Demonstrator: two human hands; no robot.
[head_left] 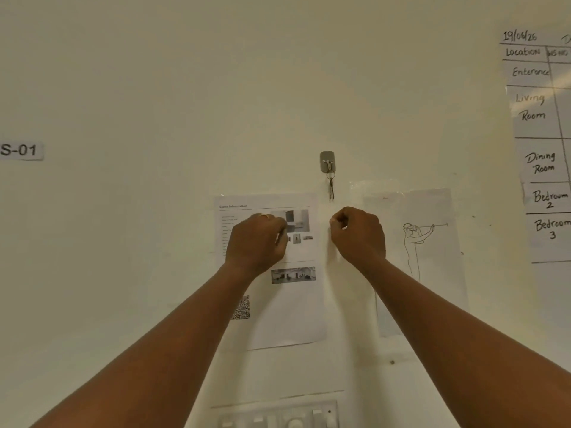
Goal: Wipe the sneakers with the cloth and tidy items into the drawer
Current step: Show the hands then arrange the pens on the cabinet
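Note:
No sneakers, cloth or drawer appear in the head view; I face a pale wall. My left hand [258, 239] is raised in front of a printed sheet [278, 304], its fingers curled into a fist that holds nothing. My right hand [358, 234] is raised beside it, also curled into an empty fist, just below the keys. Both arms stretch forward from the bottom corners of the frame.
A metal hook [327, 161] on the wall carries hanging keys [331, 188]. A sheet with a line drawing [423, 242] is taped at the right. A handwritten room chart [540, 134] is at the far right, a label "S-01" [21, 149] at the left, a switch panel [278, 415] at the bottom.

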